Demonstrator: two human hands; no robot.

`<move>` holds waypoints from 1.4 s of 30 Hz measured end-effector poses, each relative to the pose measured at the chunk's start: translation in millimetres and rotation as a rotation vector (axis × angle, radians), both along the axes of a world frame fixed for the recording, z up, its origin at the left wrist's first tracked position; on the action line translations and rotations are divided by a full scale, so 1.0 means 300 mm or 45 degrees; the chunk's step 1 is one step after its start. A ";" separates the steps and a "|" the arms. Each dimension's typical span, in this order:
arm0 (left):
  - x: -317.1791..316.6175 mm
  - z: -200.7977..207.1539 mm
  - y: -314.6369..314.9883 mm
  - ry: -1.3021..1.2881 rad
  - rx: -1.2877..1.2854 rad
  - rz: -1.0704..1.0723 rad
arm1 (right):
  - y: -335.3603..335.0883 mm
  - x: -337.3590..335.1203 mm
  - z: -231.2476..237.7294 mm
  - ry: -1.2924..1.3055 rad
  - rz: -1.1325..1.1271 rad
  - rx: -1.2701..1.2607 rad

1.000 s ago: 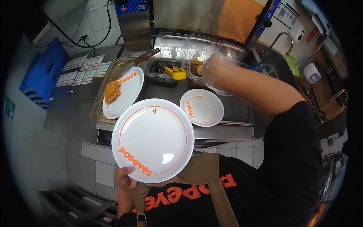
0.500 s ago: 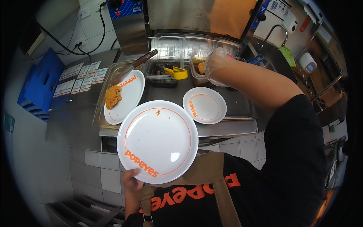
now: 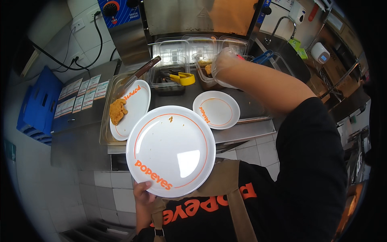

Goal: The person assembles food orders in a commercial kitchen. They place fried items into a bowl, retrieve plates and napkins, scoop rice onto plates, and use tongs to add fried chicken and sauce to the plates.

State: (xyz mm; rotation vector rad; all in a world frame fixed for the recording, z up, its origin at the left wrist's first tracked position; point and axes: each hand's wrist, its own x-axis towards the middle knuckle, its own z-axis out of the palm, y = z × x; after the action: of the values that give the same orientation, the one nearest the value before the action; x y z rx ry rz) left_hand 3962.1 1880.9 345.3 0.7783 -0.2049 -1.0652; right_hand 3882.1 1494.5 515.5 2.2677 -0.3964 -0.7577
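My left hand (image 3: 144, 192) grips the lower left rim of a large white plate (image 3: 161, 141), thumb on top. A few crumbs lie near the plate's upper edge. My right hand (image 3: 226, 64), in a clear plastic glove, reaches to a clear plastic tub (image 3: 198, 60) at the back of the counter. A piece of breaded fried food (image 3: 208, 69) shows in that tub beside the glove. The right fingers are hidden by the hand and tub. Left of the large plate, an oval-looking white plate (image 3: 139, 103) tilts in a tray with a fried piece (image 3: 118, 111) on it.
A smaller white plate (image 3: 216, 109) rests on the steel counter. Yellow-handled tongs (image 3: 183, 78) lie in another clear tub (image 3: 169, 85). A brown-handled utensil (image 3: 147, 67) leans over the amber tray (image 3: 105, 131). Blue-handled tongs (image 3: 263, 57) stand right of the glove.
The view has shifted slightly. My left hand still holds the large plate, and my right hand stays at the same tub with only a small movement.
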 end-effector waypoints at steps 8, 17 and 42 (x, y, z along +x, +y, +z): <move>0.007 0.010 0.007 -0.002 0.006 0.093 | -0.120 -0.080 0.162 -0.312 -0.468 -0.053; 0.035 0.048 0.004 0.018 0.018 0.001 | -0.126 -0.120 0.139 -0.404 -0.341 0.339; 0.005 0.046 -0.054 0.024 0.039 -0.011 | -0.109 -0.047 0.215 -0.240 -0.524 0.522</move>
State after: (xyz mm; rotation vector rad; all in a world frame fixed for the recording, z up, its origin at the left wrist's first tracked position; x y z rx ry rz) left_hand 3963.6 1864.8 359.0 0.7949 -0.1763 -1.0855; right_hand 3867.9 1461.7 580.0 2.6920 -0.8861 -0.8946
